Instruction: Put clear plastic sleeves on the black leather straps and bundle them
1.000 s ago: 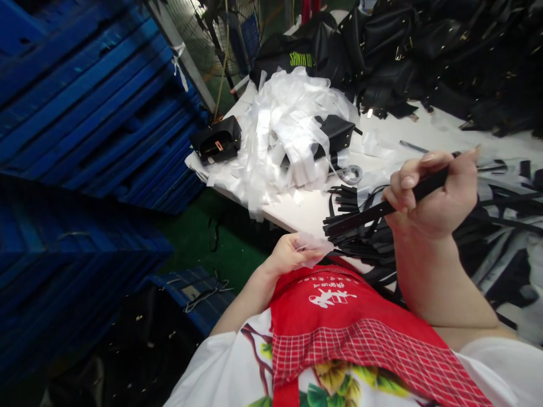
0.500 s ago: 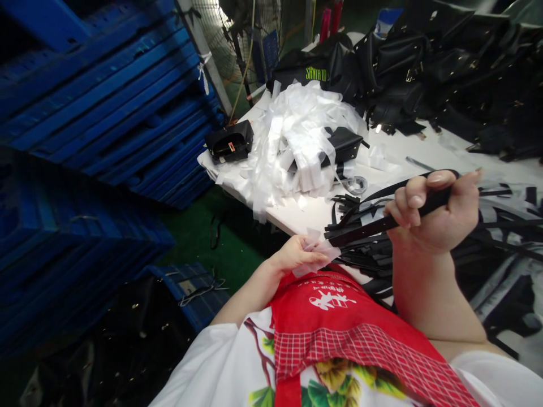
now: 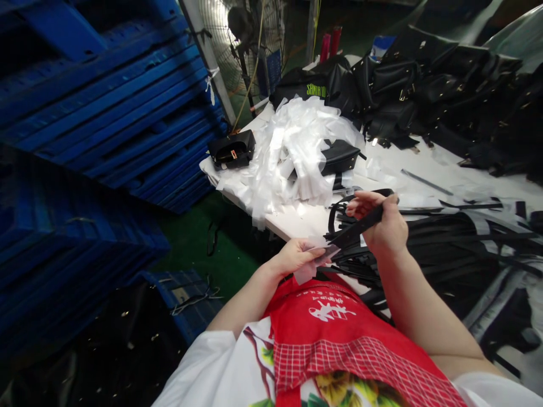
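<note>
My left hand (image 3: 294,257) pinches a small translucent plastic sleeve (image 3: 306,273) just above my red apron. One end of a black leather strap (image 3: 355,229) reaches into that sleeve. The strap slants up to my right hand (image 3: 388,229), whose thumb presses it while the fingers curl around; beyond them it bends back down in a loop. Beneath and to the right lie many more black straps (image 3: 445,249) on the white table (image 3: 292,217). Ahead of my hands rises a heap of translucent sleeves (image 3: 303,135).
A small black bag (image 3: 232,150) sits at the table's left corner, and another black bag (image 3: 341,156) leans against the sleeve heap. Black bags (image 3: 441,96) pile up at the back right. Blue pallets (image 3: 139,130) stand stacked on the left, with a fan (image 3: 241,34) behind.
My right hand has moved left and down, closer to my left hand, along with the strap. More of the strap now lies within the sleeve. My left hand stays nearly in place.
</note>
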`<state>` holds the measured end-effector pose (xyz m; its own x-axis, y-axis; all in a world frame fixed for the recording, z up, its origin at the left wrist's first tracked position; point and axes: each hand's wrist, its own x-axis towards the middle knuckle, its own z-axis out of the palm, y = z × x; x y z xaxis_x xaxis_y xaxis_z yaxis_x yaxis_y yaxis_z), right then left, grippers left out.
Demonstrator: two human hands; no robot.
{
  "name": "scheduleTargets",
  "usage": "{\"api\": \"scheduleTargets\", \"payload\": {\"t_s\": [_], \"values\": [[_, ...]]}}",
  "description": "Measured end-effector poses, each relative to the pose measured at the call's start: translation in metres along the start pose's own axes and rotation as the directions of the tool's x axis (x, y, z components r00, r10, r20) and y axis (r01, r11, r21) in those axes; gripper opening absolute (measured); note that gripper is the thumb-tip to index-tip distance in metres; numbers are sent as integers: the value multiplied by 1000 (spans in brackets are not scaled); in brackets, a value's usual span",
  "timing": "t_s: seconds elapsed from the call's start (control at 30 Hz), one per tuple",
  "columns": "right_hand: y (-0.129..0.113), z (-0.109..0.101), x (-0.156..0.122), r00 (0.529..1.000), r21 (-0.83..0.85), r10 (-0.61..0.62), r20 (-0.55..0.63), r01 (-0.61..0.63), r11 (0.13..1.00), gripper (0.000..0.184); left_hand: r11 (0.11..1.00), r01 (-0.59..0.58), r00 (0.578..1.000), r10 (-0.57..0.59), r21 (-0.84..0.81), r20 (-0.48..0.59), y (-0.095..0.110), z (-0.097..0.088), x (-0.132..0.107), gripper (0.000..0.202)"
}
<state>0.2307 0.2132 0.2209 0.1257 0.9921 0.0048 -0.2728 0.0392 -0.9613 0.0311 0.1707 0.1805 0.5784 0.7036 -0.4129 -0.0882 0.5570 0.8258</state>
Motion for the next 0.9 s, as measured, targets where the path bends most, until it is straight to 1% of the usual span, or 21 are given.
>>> {"api": "scheduleTargets", "payload": {"t_s": [0.07,0.1,0.17,0.2,0.23,0.3,0.37,0.4,0.43,0.47,0.5,0.57,0.6,0.63,0.7,0.73,0.77,0.8,0.83,0.87,0.9], "values": [[16,8,-15,997,-218,-19,75,35,975,57,998,-39,999,39,39,-19,2,0,2,54],[23,12,-22,990,-299,7,138,35,953,55,994,-73,996,77,80,-43,3,-1,3,54],[33,19,-33,953,-367,130,273,-22,930,51,967,-137,985,156,216,-75,4,-6,0,53],[37,20,-35,927,-355,201,318,-80,931,50,942,-151,980,182,300,-77,4,-11,-3,52],[39,20,-35,911,-314,257,323,-153,937,51,912,-148,980,188,382,-71,5,-16,-7,52],[42,15,-30,923,-181,316,220,-280,943,54,848,-104,986,158,519,-60,5,-25,-14,51],[45,13,-28,950,-100,305,66,-298,949,56,788,-80,986,152,611,-67,5,-31,-19,51],[48,16,-30,956,-116,291,39,-285,952,55,767,-85,983,169,635,-73,5,-31,-20,51],[52,20,-35,955,-156,290,62,-277,948,53,760,-98,978,194,643,-80,4,-29,-20,52],[55,25,-40,939,-193,318,130,-291,937,51,761,-110,971,221,639,-96,2,-27,-20,52],[59,30,-46,904,-199,369,214,-330,923,50,770,-114,963,241,628,-120,0,-25,-21,52],[60,33,-50,827,-86,464,316,-462,883,48,788,-86,958,233,609,-166,-3,-24,-25,52],[57,30,-48,818,12,485,308,-514,858,46,795,-56,963,203,604,-178,-3,-27,-29,52],[52,25,-42,838,117,488,246,-525,843,44,793,-24,970,167,609,-178,-2,-31,-34,52],[44,13,-21,905,250,421,52,-420,872,43,758,17,979,119,652,-164,4,-42,-44,51],[42,10,-11,932,252,362,-13,-347,903,44,728,20,979,123,685,-159,8,-47,-47,51],[42,10,-3,950,218,310,-28,-297,930,46,698,10,977,145,716,-154,12,-51,-48,50],[44,13,1,960,154,279,-2,-276,949,49,677,-10,974,174,736,-146,17,-54,-47,49],[46,19,0,960,64,272,62,-276,959,53,662,-39,971,201,749,-127,20,-54,-44,49],[48,27,-4,941,-44,299,158,-295,954,55,652,-72,968,229,754,-105,23,-53,-40,48],[49,34,-10,900,-156,351,258,-320,935,56,642,-105,964,253,759,-81,25,-51,-35,48]]}}
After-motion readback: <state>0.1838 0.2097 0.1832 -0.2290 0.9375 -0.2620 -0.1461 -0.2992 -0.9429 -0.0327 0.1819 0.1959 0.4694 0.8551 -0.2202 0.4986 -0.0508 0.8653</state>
